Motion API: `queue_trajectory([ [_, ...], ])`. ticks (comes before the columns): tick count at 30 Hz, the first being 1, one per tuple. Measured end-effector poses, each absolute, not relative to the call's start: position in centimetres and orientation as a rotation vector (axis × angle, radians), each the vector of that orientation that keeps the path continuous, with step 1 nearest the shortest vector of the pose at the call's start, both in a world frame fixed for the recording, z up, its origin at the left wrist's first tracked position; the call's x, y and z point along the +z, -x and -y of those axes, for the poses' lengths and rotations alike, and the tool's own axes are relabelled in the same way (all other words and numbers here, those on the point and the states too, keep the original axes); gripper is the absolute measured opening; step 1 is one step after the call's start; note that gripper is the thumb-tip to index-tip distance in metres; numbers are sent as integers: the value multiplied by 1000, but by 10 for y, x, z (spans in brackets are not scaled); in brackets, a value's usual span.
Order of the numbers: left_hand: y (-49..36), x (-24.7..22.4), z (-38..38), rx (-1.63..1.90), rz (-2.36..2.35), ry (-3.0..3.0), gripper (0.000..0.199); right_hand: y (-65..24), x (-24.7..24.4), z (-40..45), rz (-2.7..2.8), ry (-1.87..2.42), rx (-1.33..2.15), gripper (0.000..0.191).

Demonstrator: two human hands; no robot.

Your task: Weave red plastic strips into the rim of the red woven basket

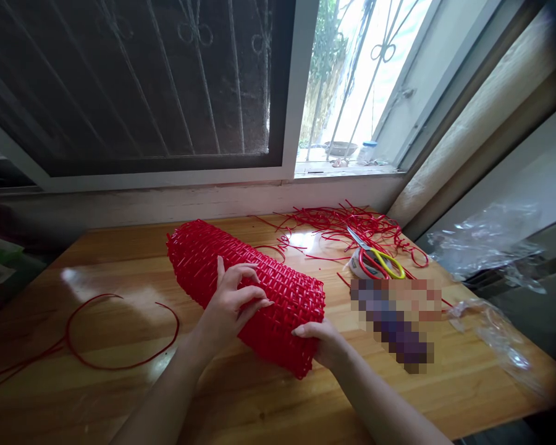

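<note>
A red woven tube [278,290] of glossy strands lies slantwise on the wooden table [259,408], its far end up to the left. On its near side, my left hand [236,300] touches the weave, thumb and fingertips bent close together; whether a strand is between them is too small to tell. My right hand [324,340] grips the tube's right end, thumb on top and the other fingers hidden behind the rim.
Loose red strands [352,222] are heaped at the back right. Scissors [389,262] with red and yellow handles rest on a roll of tape [361,266]. A curled red strand [120,369] lies left. Clear plastic [495,340] is at the right edge.
</note>
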State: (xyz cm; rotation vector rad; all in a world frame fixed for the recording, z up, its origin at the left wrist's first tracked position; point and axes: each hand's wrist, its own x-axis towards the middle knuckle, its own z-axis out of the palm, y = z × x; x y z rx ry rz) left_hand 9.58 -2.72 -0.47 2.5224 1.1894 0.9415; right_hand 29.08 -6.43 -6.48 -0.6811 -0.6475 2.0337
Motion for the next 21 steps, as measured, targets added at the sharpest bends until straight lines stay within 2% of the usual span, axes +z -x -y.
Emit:
queue_trajectory([
  [21, -98, -7, 33, 899, -1107, -2722, 14, -293, -68, 60, 630, 640, 2052, 48],
])
